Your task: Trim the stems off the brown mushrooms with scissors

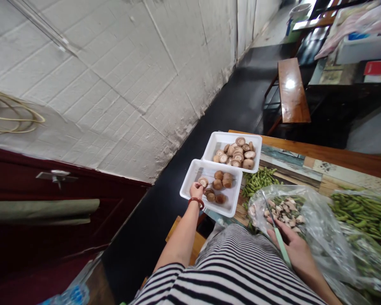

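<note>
My left hand (196, 190), a red bangle on its wrist, reaches into the nearer white tray (187, 195). Its fingers are pinched at the edge of a pale-gilled mushroom (203, 182). Several brown mushrooms (217, 184) lie to the right in that tray, with thin stick-like lines beside some. Held in my right hand (294, 244) is a knife (282, 245) with a mint-green handle, its blade pointing up and away over a clear plastic bag (320, 212). Cut mushroom stems (287, 210) lie in the bag. A second white tray (210, 149) behind holds more mushrooms (237, 153).
Green bean pods (262, 180) lie beside the trays, with more pods (362, 214) in plastic at right. Both trays overhang the left edge of the patterned table (339, 169). A wooden bench (292, 91) stands beyond; a white wall (120, 80) runs along the left.
</note>
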A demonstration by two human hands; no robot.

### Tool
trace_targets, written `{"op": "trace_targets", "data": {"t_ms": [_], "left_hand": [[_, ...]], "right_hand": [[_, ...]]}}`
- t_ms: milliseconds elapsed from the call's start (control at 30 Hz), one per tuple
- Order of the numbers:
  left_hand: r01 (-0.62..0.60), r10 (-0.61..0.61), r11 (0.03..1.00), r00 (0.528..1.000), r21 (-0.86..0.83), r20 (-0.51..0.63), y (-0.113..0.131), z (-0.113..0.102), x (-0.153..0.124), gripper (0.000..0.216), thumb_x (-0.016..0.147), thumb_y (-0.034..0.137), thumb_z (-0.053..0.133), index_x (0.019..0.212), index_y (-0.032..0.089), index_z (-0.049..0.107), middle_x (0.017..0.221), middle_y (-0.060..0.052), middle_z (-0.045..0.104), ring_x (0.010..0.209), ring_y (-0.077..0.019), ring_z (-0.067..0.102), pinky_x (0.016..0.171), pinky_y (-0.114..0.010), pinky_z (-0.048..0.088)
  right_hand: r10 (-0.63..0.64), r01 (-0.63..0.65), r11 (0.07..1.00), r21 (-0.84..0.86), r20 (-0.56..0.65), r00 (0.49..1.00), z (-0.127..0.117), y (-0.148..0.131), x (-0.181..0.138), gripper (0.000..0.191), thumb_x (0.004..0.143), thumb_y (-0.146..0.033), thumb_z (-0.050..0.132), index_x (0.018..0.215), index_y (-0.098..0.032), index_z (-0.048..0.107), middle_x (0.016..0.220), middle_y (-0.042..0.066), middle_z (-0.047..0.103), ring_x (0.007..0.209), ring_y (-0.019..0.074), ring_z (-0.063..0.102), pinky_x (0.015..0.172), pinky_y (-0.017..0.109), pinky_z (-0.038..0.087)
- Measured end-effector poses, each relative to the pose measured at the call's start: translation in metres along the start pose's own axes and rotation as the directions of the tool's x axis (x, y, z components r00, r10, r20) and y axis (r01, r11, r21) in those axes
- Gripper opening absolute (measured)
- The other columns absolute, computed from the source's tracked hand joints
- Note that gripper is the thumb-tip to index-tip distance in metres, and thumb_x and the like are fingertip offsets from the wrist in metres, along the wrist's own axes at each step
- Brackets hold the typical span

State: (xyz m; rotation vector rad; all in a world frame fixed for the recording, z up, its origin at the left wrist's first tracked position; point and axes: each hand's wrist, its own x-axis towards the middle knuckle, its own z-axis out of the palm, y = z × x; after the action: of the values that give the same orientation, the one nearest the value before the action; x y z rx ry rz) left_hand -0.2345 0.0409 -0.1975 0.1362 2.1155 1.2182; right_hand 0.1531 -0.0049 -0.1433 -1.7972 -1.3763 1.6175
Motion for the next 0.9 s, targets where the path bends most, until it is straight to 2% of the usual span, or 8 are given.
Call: {"op": "trace_targets", "data": {"t_ms": [133,267,367,467,533,600,700,900], "left_hand": [[-0.001,0.001,1.0,1.0,-0.02,-0.013,0.003,-0.006,-0.018,0.033,0.099,0.034,0.066,0.126,0.016,0.063,0.119,-0.009,0.068,0.096,-0.0196,0.069,0.081,-0.038,0.062],[0.001,0.012,0.997,0.985,-0.075,0.172,0.014,-0.008,-0.054,0.022,0.096,0.032,0.07,0.108,0.013,0.067,0.093,-0.003,0.069,0.072,-0.0121,0.064,0.065,-0.027,0.056],[-0.011,0.067,0.99,0.919,-0.144,0.389,0.026,0.001,-0.091,0.03,0.076,0.028,0.089,0.093,0.011,0.07,0.078,-0.003,0.069,0.064,-0.0104,0.061,0.062,-0.024,0.051],[-0.02,0.141,0.976,0.814,-0.217,0.563,0.041,0.017,-0.13,0.052,0.057,0.034,0.098,0.098,0.013,0.074,0.086,-0.006,0.073,0.066,-0.0119,0.062,0.059,-0.023,0.045],[-0.016,0.173,0.97,0.75,-0.244,0.639,0.05,0.026,-0.155,0.063,0.052,0.037,0.1,0.105,0.014,0.075,0.09,-0.007,0.073,0.068,-0.0117,0.062,0.055,-0.021,0.039],[-0.005,0.186,0.967,0.699,-0.256,0.69,0.059,0.031,-0.178,0.065,0.052,0.037,0.1,0.108,0.014,0.075,0.088,-0.005,0.072,0.066,-0.0097,0.06,0.054,-0.019,0.037],[0.009,0.206,0.963,0.612,-0.268,0.763,0.071,0.033,-0.207,0.061,0.057,0.035,0.099,0.109,0.014,0.076,0.082,-0.002,0.071,0.063,-0.0074,0.055,0.055,-0.019,0.037],[-0.013,0.276,0.948,0.528,-0.317,0.803,0.078,0.035,-0.234,0.053,0.062,0.03,0.097,0.109,0.017,0.077,0.093,-0.005,0.076,0.074,-0.0121,0.063,0.059,-0.02,0.042]], "right_hand": [[-0.023,0.023,1.0,0.005,-0.003,1.0,-0.002,0.008,-0.005,0.071,0.074,-0.063,0.067,0.129,-0.019,0.074,0.125,0.014,0.078,0.122,0.0345,0.071,0.108,0.043,0.053],[-0.066,0.066,0.997,-0.027,-0.016,0.998,-0.007,0.013,-0.008,0.068,0.074,-0.064,0.068,0.126,-0.021,0.076,0.125,0.014,0.078,0.12,0.0369,0.072,0.104,0.047,0.056],[-0.137,0.135,0.989,-0.063,-0.026,0.99,-0.014,0.013,-0.009,0.061,0.073,-0.064,0.071,0.118,-0.024,0.08,0.125,0.013,0.078,0.121,0.039,0.071,0.103,0.051,0.057],[-0.273,0.269,0.959,-0.085,-0.028,0.962,-0.024,0.006,-0.013,0.056,0.075,-0.059,0.074,0.121,-0.027,0.079,0.132,0.01,0.076,0.125,0.036,0.069,0.108,0.049,0.055],[-0.462,0.449,0.879,-0.162,-0.051,0.885,-0.033,-0.002,-0.018,0.052,0.082,-0.054,0.071,0.128,-0.029,0.075,0.131,0.008,0.076,0.121,0.0317,0.071,0.105,0.047,0.057],[-0.66,0.61,0.725,-0.319,-0.069,0.748,-0.045,-0.01,-0.025,0.048,0.09,-0.049,0.067,0.133,-0.029,0.071,0.121,0.008,0.079,0.107,0.0274,0.076,0.094,0.044,0.061],[-0.808,0.675,0.501,-0.542,-0.013,0.589,-0.067,-0.023,-0.037,0.044,0.096,-0.043,0.063,0.136,-0.026,0.068,0.109,0.008,0.078,0.095,0.024,0.075,0.082,0.038,0.061],[-0.854,0.643,0.291,-0.709,0.11,0.509,-0.104,-0.035,-0.056,0.048,0.099,-0.035,0.057,0.145,-0.024,0.061,0.103,0.006,0.075,0.089,0.0223,0.072,0.079,0.036,0.056]]}}
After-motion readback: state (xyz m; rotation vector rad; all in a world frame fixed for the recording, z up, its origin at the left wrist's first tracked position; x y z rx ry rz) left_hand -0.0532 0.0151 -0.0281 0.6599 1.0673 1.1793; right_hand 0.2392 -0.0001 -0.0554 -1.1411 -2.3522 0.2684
